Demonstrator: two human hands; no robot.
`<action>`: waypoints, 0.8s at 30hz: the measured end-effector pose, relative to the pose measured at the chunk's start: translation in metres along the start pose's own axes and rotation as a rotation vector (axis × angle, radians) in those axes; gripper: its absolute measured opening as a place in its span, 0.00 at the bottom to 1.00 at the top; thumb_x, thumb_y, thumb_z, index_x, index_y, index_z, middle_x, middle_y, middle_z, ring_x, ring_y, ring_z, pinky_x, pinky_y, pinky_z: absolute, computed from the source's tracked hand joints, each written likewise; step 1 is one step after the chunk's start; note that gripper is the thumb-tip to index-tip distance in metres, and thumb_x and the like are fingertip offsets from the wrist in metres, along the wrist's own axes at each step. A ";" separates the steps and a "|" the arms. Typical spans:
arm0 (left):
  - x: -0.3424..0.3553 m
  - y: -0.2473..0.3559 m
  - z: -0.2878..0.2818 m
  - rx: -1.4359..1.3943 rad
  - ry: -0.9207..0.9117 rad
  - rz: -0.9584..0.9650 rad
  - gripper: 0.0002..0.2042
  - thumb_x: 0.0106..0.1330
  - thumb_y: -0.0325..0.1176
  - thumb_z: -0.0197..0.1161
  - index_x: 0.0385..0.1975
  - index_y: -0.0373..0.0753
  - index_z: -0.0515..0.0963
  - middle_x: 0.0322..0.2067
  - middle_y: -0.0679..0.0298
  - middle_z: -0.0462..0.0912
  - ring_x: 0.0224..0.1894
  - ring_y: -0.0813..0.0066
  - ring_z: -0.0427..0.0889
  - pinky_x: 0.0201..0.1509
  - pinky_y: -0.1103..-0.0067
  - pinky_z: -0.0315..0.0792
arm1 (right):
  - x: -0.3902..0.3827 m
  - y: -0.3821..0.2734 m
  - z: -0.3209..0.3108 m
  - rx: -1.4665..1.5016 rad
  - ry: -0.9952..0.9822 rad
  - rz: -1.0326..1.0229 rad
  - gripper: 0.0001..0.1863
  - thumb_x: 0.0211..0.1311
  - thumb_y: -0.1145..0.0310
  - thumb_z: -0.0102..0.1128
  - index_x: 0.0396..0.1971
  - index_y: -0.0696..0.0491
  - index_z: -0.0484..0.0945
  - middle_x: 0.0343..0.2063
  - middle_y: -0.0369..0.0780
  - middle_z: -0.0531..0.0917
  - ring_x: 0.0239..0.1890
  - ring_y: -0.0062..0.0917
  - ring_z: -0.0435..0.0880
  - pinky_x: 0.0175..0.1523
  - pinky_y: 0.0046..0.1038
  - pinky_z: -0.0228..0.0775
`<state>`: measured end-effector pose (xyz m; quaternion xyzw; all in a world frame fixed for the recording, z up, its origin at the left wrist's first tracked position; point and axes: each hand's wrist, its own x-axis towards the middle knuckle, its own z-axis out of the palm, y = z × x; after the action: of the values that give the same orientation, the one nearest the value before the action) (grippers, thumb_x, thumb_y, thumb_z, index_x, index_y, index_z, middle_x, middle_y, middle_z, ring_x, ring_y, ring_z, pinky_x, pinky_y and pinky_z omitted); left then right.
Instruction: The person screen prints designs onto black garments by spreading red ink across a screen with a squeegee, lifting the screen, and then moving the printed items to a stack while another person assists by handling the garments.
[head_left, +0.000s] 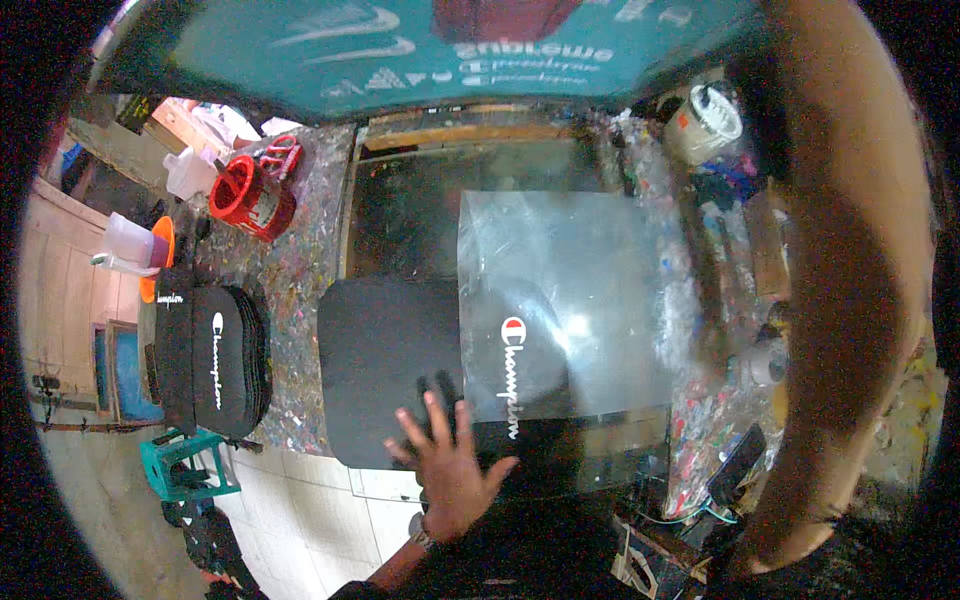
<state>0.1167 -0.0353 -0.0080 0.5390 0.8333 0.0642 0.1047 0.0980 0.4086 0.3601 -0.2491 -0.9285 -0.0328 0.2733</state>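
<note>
My left hand [455,475], palm down with fingers spread, is over the near part of a black rounded panel [385,360]; whether it touches cannot be made out. White lettering with a small red-and-white emblem runs down the panel. A clear plastic sheet [620,300] covers the panel's right part and extends past it over a dark board [400,200]. Above the far side stands a raised teal printing screen [350,60] with pale mirrored marks. My right forearm [860,300] looms blurred and close along the right side; its hand is out of view.
Left of the work lies a stack of black printed panels [240,360]. Behind it are a red paint tub [255,200] and a translucent cup [130,243]. A white paint-smeared bucket [708,125] stands far right. A green stool [190,463] is on the floor at left.
</note>
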 end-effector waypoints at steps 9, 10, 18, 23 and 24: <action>0.098 0.119 -0.025 -0.942 0.006 0.605 0.26 0.63 0.34 0.66 0.62 0.37 0.72 0.63 0.48 0.72 0.64 0.47 0.70 0.69 0.60 0.64 | -0.074 -0.032 -0.026 -0.084 0.166 0.234 0.36 0.66 0.38 0.49 0.33 0.62 0.86 0.38 0.60 0.85 0.44 0.54 0.86 0.51 0.52 0.78; 0.102 0.103 -0.051 -0.919 0.258 0.668 0.21 0.64 0.30 0.65 0.57 0.37 0.76 0.59 0.51 0.77 0.62 0.49 0.74 0.67 0.61 0.68 | -0.092 -0.047 -0.032 0.007 0.162 0.244 0.36 0.66 0.38 0.50 0.31 0.61 0.87 0.34 0.60 0.85 0.41 0.54 0.87 0.49 0.51 0.79; 0.132 -0.049 -0.192 0.324 0.918 0.382 0.49 0.48 0.34 0.78 0.74 0.49 0.59 0.74 0.64 0.62 0.75 0.53 0.60 0.76 0.44 0.45 | -0.258 -0.140 0.059 -0.019 0.403 0.169 0.23 0.66 0.50 0.55 0.31 0.57 0.84 0.32 0.47 0.85 0.40 0.41 0.84 0.47 0.45 0.74; 0.089 -0.105 -0.073 0.094 0.462 0.622 0.37 0.38 0.31 0.80 0.53 0.33 0.74 0.49 0.46 0.79 0.54 0.44 0.76 0.60 0.55 0.68 | -0.369 -0.156 0.138 -0.054 0.306 0.224 0.20 0.64 0.52 0.58 0.38 0.57 0.81 0.38 0.47 0.85 0.45 0.41 0.84 0.53 0.46 0.73; 0.088 -0.122 -0.042 0.087 0.514 0.733 0.36 0.40 0.34 0.81 0.53 0.32 0.74 0.48 0.45 0.79 0.53 0.43 0.75 0.60 0.56 0.67 | -0.376 -0.148 0.159 0.039 0.036 0.218 0.19 0.62 0.55 0.58 0.40 0.56 0.82 0.36 0.47 0.86 0.41 0.43 0.85 0.54 0.49 0.73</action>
<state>-0.0368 -0.0050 -0.0037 0.7690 0.5882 0.1938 -0.1584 0.2222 0.1434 0.0392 -0.3429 -0.8913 0.0107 0.2966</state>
